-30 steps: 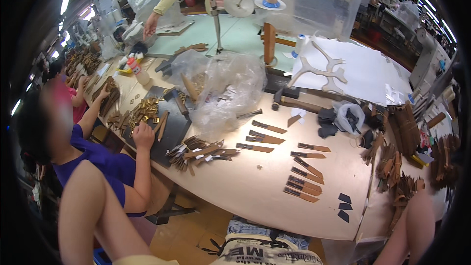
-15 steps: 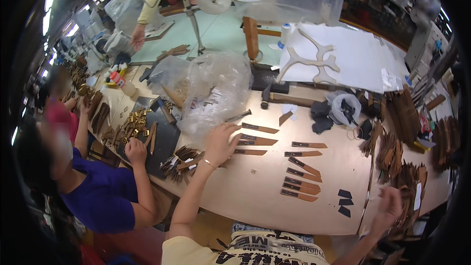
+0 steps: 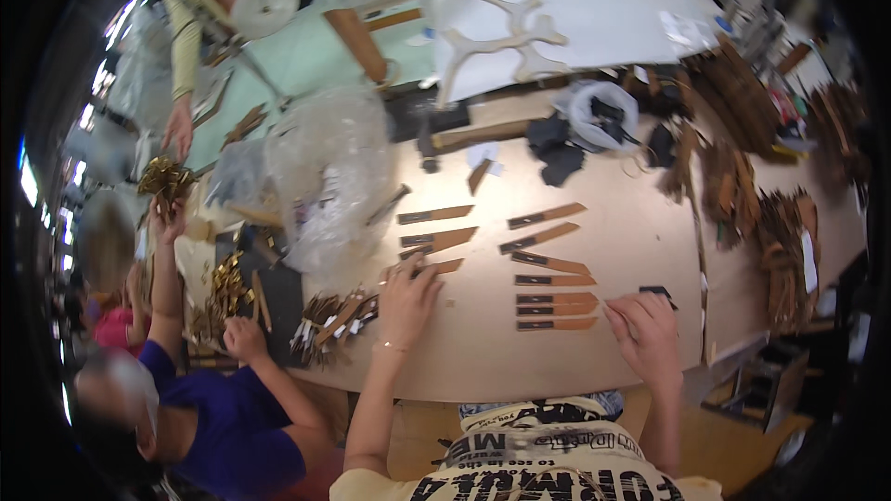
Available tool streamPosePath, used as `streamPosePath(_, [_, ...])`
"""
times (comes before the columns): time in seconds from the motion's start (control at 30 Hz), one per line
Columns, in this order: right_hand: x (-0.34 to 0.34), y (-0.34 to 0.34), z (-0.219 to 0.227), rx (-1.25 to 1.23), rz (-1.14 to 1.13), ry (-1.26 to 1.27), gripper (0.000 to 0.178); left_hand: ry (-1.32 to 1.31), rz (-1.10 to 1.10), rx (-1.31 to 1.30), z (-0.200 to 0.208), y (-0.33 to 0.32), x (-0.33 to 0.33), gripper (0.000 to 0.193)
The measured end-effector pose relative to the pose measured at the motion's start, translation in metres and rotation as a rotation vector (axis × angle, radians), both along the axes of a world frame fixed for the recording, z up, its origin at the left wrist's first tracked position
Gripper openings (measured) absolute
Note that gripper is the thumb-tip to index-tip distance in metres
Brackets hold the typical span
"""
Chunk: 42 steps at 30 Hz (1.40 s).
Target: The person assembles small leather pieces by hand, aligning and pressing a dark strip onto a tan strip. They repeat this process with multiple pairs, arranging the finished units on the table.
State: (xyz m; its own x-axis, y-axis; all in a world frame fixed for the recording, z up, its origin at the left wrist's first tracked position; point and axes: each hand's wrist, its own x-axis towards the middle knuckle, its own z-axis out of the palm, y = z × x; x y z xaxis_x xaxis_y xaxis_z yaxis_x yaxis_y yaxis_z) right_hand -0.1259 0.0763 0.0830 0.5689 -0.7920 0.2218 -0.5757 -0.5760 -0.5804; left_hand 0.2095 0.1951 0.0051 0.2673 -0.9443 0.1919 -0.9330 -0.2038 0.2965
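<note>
My left hand (image 3: 408, 299) lies on the work table with its fingers stretched out over the black end of a brown leather strap piece (image 3: 449, 266). Just beyond the fingertips are more strap pieces (image 3: 436, 214), tan with dark ends and slanted tips. My right hand (image 3: 647, 332) hovers by the tips of a second column of strap pieces (image 3: 557, 307), its fingers bent and drawn together. Whether anything small is pinched there cannot be made out. Behind its knuckles shows part of a small black piece (image 3: 661, 293).
A clear plastic bag (image 3: 339, 176) and a hammer (image 3: 483, 134) lie farther back. Bundled leather strips (image 3: 784, 250) line the right side, strap bundles (image 3: 329, 320) the left. Beside me, a co-worker in purple (image 3: 232, 427) lifts gold-coloured pieces (image 3: 167, 181) toward another person's hand (image 3: 178, 125).
My view has shifted. My right hand has come in from the right edge to the second column, and my left fingers have settled on a strap piece. The co-worker has raised the gold-coloured pieces.
</note>
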Motion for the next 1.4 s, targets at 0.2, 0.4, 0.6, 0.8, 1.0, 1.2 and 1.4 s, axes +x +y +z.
streamPosePath(0.2, [0.013,0.022,-0.024,-0.156,0.307,0.084,0.014,0.065,0.058,-0.09,-0.022,-0.004,0.007,0.013])
streamPosePath(0.4, [-0.006,0.055,-0.05,0.014,0.266,0.112,0.021,-0.195,-0.055,-0.192,-0.014,-0.007,0.009,0.016])
streamPosePath(0.6, [-0.068,0.033,-0.073,-0.054,-0.294,0.372,0.044,0.939,0.145,-0.204,0.032,-0.01,-0.046,0.018])
streamPosePath(0.8, [-0.064,0.009,-0.087,-0.026,-0.229,0.455,0.055,1.493,-0.142,0.284,0.053,-0.05,-0.129,0.029])
streamPosePath(1.0, [-0.06,0.0,-0.088,-0.012,-0.24,0.4,0.054,1.621,-0.301,0.442,0.061,-0.071,-0.153,0.031])
streamPosePath(1.2, [-0.058,0.0,-0.07,0.197,-0.321,-0.122,0.042,1.589,-0.299,0.478,0.051,-0.07,-0.161,0.03])
streamPosePath(1.4, [-0.068,0.01,-0.041,0.897,-0.163,-0.618,0.039,1.366,-0.442,0.468,0.033,-0.079,-0.195,0.023])
